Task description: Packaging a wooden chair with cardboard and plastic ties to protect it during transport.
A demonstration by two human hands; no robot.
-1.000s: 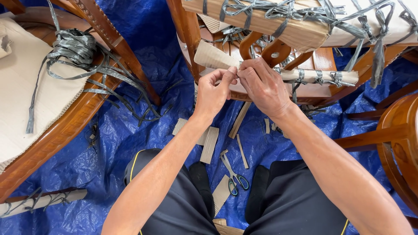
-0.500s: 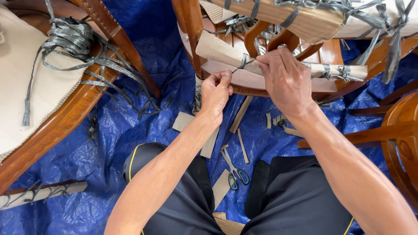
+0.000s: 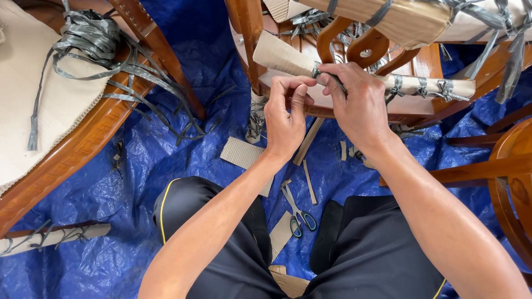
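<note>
A wooden chair rail wrapped in corrugated cardboard [image 3: 280, 55] lies across the chair frame in front of me. A grey plastic strap [image 3: 317, 70] is looped around it. My left hand [image 3: 285, 119] is raised to the rail, with its fingertips pinched on the strap's end just left of the loop. My right hand [image 3: 357, 102] rests over the rail, and its fingers press and grip the strap at the loop. More tied grey straps [image 3: 421, 87] bind the cardboard further right along the same rail.
Blue tarp [image 3: 166, 160] covers the floor. Green-handled scissors [image 3: 297, 215] and cardboard offcuts [image 3: 241, 152] lie between my knees. A bundle of grey strap [image 3: 91, 36] sits on the cardboard-covered chair [image 3: 33, 105] at left. Another wooden chair [image 3: 515, 166] stands at right, a wrapped leg [image 3: 50, 238] lower left.
My left hand, which had pulled the strap end down and left, has come back up to the rail. My right hand has shifted slightly left onto the loop.
</note>
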